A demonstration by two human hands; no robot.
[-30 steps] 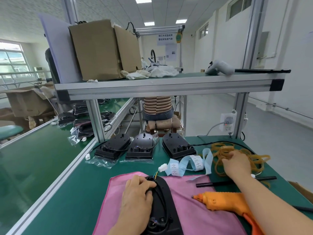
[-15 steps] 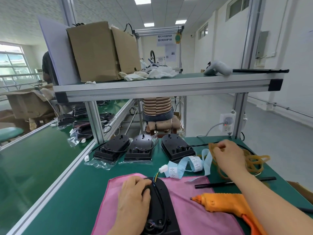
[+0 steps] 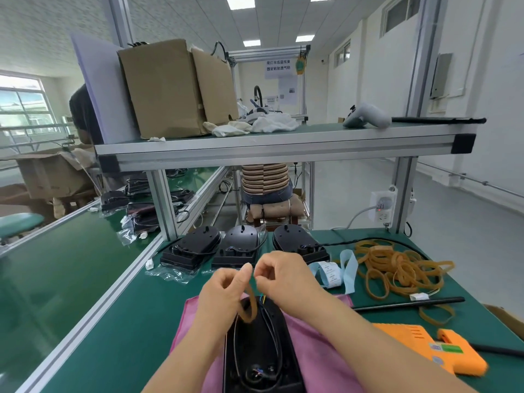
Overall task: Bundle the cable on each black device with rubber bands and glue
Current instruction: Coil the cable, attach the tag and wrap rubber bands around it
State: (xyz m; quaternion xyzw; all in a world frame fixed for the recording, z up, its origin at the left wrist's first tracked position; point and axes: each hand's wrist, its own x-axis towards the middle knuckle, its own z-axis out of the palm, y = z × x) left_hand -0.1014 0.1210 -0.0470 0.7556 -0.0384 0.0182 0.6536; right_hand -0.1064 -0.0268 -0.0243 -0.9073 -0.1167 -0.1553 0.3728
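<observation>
Black device lies on pink cloth on the surface, long axis running straight away from the person. Its cable is laid lengthwise on top.

Left hand pinches a rubber band. The loop hangs just over the device's far end, directly below the fingers.

Right hand is close beside it, fingertips pressed together. What they hold cannot be made out.

Judgement: the band goes down over the cable next, and both hands are about equally near.

Writing: hanging sign carries Chinese characters, and label strip carries print. Both are too small to read.
</observation>
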